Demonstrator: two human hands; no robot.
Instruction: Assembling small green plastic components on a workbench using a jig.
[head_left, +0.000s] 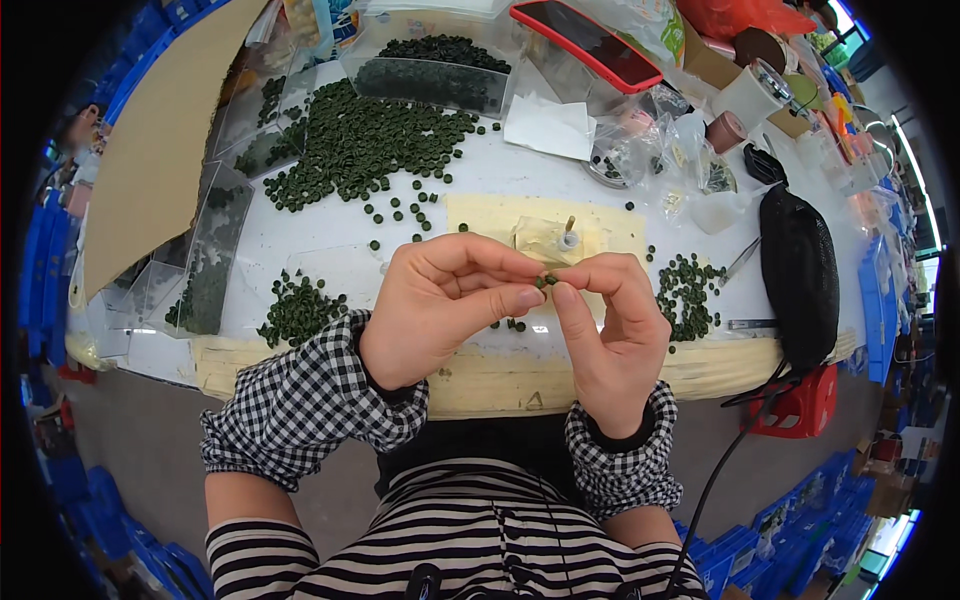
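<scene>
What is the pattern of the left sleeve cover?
The sleeve cover is black-and-white checked; head view.

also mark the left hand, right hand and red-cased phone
Left hand (425,308), head view: middle of the hand.
Right hand (616,335), head view: middle of the hand.
Red-cased phone (590,45), head view: dark screen.

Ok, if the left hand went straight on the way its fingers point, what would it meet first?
The green pieces at the fingertips, then likely the right hand, though depth is unclear.
</scene>
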